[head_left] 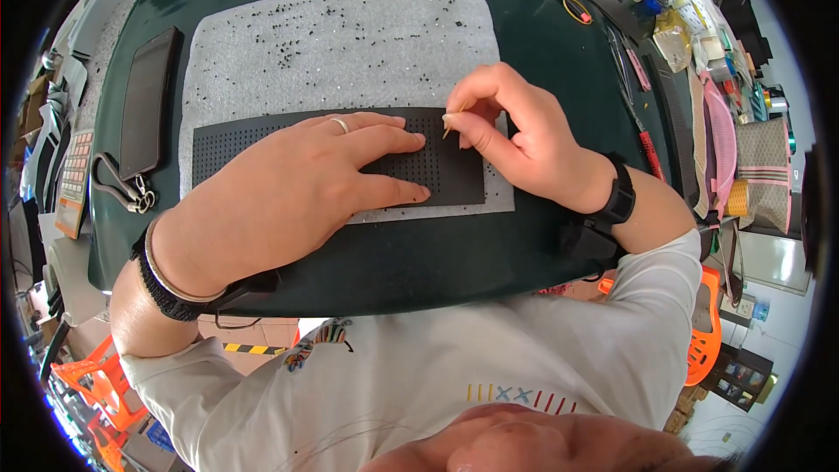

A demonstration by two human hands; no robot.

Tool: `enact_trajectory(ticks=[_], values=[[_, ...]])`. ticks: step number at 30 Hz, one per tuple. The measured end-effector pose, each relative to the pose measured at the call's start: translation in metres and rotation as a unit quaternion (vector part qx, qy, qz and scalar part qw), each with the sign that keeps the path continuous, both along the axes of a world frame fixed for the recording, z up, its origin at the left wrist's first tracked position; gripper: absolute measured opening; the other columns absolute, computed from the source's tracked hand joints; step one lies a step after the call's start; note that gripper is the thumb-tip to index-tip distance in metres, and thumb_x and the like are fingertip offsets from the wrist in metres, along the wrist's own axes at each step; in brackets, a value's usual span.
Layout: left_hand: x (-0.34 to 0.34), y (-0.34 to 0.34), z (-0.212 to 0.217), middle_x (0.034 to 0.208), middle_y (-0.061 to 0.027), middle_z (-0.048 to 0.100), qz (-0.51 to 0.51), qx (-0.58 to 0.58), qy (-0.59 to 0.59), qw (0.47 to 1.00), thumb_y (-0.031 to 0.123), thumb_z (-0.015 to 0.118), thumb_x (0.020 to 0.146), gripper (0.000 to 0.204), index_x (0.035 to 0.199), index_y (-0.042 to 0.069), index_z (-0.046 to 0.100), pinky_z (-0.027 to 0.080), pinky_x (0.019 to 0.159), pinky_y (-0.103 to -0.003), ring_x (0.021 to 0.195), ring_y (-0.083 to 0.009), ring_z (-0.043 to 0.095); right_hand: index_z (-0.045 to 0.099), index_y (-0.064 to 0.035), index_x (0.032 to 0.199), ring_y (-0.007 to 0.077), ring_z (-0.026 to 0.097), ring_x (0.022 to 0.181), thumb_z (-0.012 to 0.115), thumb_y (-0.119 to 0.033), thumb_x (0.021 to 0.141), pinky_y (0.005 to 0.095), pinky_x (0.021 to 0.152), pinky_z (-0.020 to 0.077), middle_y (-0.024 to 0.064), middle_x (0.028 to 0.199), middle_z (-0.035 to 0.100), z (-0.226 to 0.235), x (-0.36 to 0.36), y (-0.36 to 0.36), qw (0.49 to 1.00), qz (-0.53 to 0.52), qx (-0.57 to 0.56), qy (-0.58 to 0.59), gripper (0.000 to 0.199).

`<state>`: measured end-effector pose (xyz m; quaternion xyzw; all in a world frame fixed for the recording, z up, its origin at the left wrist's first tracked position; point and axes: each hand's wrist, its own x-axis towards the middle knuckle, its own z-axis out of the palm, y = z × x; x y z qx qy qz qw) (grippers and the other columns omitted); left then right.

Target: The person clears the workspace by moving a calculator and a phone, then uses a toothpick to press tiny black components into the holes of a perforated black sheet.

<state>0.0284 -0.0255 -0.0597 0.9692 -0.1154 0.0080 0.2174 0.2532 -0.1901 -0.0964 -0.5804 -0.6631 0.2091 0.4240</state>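
On white foam [350,57]: perforated black board [461,179] is lying along near edge; black bits [286,54] are dotting the rest
Left hand [293,170]: is resting palm-down across board, fingers spread, gripping nothing visible
Right hand [520,127]: is pinching thin stick [447,132] between thumb and finger over board's right part

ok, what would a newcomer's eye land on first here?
Probably the pale foam sheet mid-table, its far part scattered with tiny black bits. Next, the black perforated board on its near part: the left hand lies spread across it, while the right hand pinches a thin stick over its right end.
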Motion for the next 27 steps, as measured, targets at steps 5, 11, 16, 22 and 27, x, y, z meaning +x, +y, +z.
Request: enact_trajectory(ticks=[5, 11, 16, 22, 27], values=[[-0.0001, -0.0003, 0.0004, 0.146, -0.0109, 0.057, 0.001, -0.002, 0.001, 1.0, 0.0, 0.069, 0.081, 0.048, 0.126, 0.017, 0.072, 0.049, 0.109, -0.044, 0.135, -0.0351, 0.055, 0.058, -0.0025, 0.11, 0.0095, 0.065, 0.074, 0.066, 0.001, 0.099, 0.0227, 0.066, 0.0515, 0.0047, 0.097, 0.065, -0.0008, 0.0015, 0.0005, 0.999, 0.016, 0.009, -0.033, 0.014], [0.0008, 0.0001, -0.0007, 0.145, -0.0116, 0.057, 0.0, -0.01, -0.007, 1.0, 0.0, 0.069, 0.081, 0.048, 0.126, 0.016, 0.072, 0.049, 0.109, -0.044, 0.134, -0.0353, 0.055, 0.058, -0.0025, 0.11, 0.0096, 0.065, 0.074, 0.067, 0.001, 0.099, 0.0229, 0.066, 0.0514, 0.0049, 0.097, 0.066, -0.0004, 0.0021, 0.0017, 0.997, 0.033, 0.015, -0.073, 0.015], [0.0004, -0.0001, -0.0007, 0.145, -0.0118, 0.057, 0.002, -0.014, -0.007, 1.0, -0.001, 0.069, 0.081, 0.048, 0.126, 0.016, 0.072, 0.049, 0.109, -0.044, 0.134, -0.0354, 0.055, 0.059, -0.0028, 0.108, 0.0109, 0.063, 0.073, 0.068, 0.001, 0.098, 0.0239, 0.065, 0.0508, 0.005, 0.095, 0.066, 0.0003, 0.0002, -0.0002, 1.0, 0.016, -0.01, -0.008, 0.015], [0.0016, -0.0011, 0.0027, 0.145, -0.012, 0.057, -0.001, -0.01, -0.006, 1.0, -0.002, 0.069, 0.08, 0.049, 0.126, 0.016, 0.072, 0.049, 0.109, -0.044, 0.134, -0.0357, 0.055, 0.058, -0.0027, 0.106, 0.0117, 0.063, 0.073, 0.068, 0.002, 0.097, 0.0242, 0.065, 0.0504, 0.0052, 0.095, 0.066, 0.002, -0.0001, -0.0018, 1.0, 0.025, 0.0, -0.009, 0.014], [0.0005, 0.0006, -0.0006, 0.144, -0.0124, 0.057, -0.001, -0.014, -0.002, 1.0, -0.003, 0.069, 0.08, 0.049, 0.126, 0.016, 0.072, 0.049, 0.11, -0.044, 0.134, -0.0359, 0.055, 0.058, -0.0027, 0.108, 0.0115, 0.063, 0.073, 0.068, 0.001, 0.097, 0.0238, 0.065, 0.0505, 0.0056, 0.095, 0.066, 0.0013, 0.0013, -0.0002, 0.997, 0.05, -0.02, -0.059, 0.015]])
